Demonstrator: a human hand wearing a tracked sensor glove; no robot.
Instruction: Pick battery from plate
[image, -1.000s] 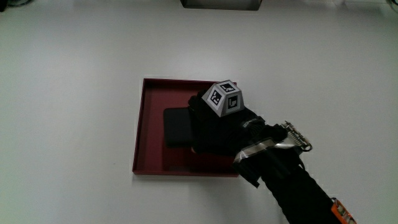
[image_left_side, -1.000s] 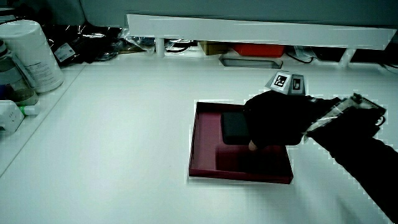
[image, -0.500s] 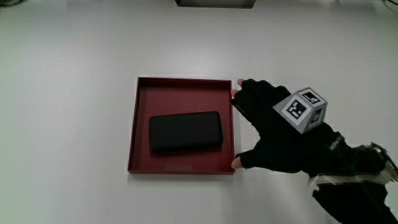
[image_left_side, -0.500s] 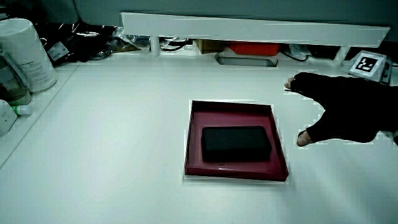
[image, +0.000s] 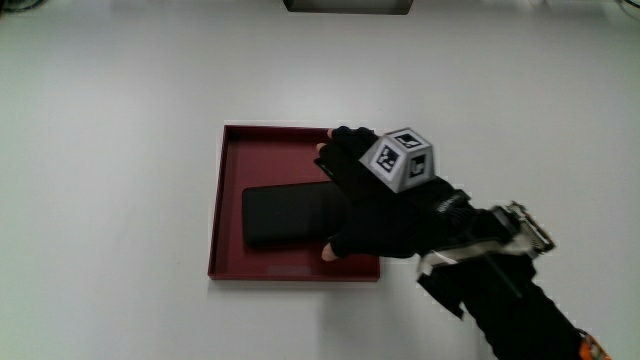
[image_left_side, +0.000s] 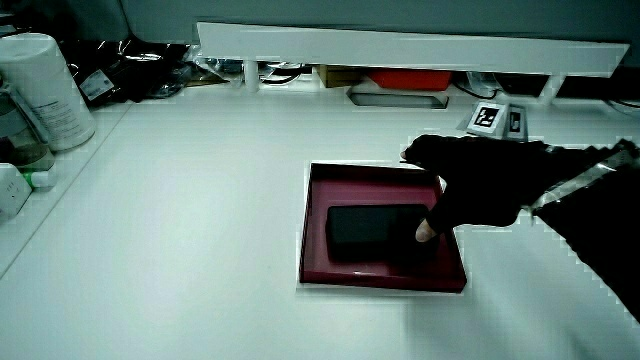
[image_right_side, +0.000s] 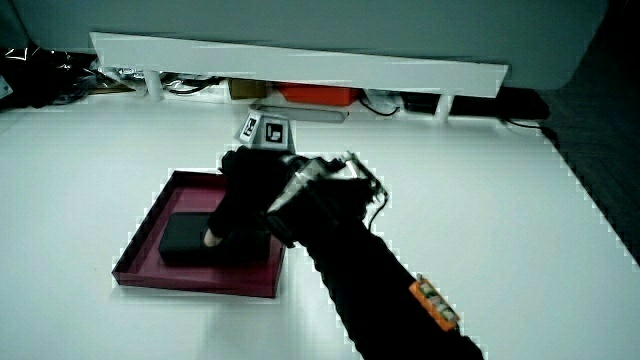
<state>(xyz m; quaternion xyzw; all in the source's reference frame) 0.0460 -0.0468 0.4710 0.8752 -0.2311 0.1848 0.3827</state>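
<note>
A flat black battery (image: 285, 213) lies in a square dark red plate (image: 215, 200) with low walls. The gloved hand (image: 360, 200) is over the end of the battery nearest the forearm, fingers spread and reaching along the plate's rim. In a side view the thumb tip rests at the battery's (image_left_side: 370, 225) end, while the hand (image_left_side: 470, 180) hovers just above the plate (image_left_side: 312, 230). In a side view the hand (image_right_side: 245, 190) covers part of the battery (image_right_side: 185, 235), which lies flat in the plate (image_right_side: 150, 215). The patterned cube (image: 400, 160) sits on the hand's back.
A low white partition (image_left_side: 400, 45) runs along the table's edge farthest from the person, with a red box (image_left_side: 410, 78) and cables under it. A white canister (image_left_side: 50, 90) stands at the table's corner by a side edge.
The hand left the battery lying in the plate and drew away beside the plate with fingers spread. It has now come back over the battery's end.
</note>
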